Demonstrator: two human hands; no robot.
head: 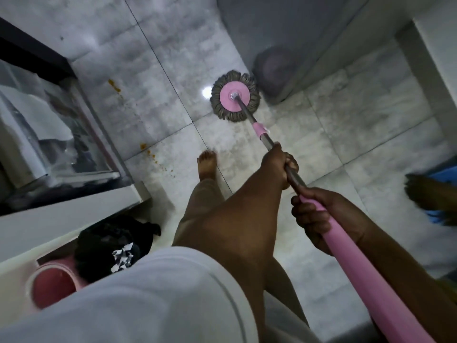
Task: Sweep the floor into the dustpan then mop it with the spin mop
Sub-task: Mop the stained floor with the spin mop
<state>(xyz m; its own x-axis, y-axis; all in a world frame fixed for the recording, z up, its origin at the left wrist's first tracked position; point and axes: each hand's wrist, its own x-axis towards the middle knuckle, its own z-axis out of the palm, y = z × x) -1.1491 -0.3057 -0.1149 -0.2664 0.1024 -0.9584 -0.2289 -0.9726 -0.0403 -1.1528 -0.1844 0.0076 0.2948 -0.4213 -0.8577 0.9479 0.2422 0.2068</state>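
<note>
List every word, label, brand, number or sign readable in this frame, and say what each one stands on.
None can be read.
Black cloth by the cabinet: a white print, blurred, with no letters that can be made out.
Spin mop, its pink handle held by the left hand and right hand: no marking shows.
Floor tiles: bare of text.

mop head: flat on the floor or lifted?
Down, as far as the view shows: the mop head has its grey fringe spread around the pink disc on the floor tiles.

Readable text: none anywhere in the frame.
Black cloth (pixel 116 241), lower left: white print, no legible lettering.
</note>
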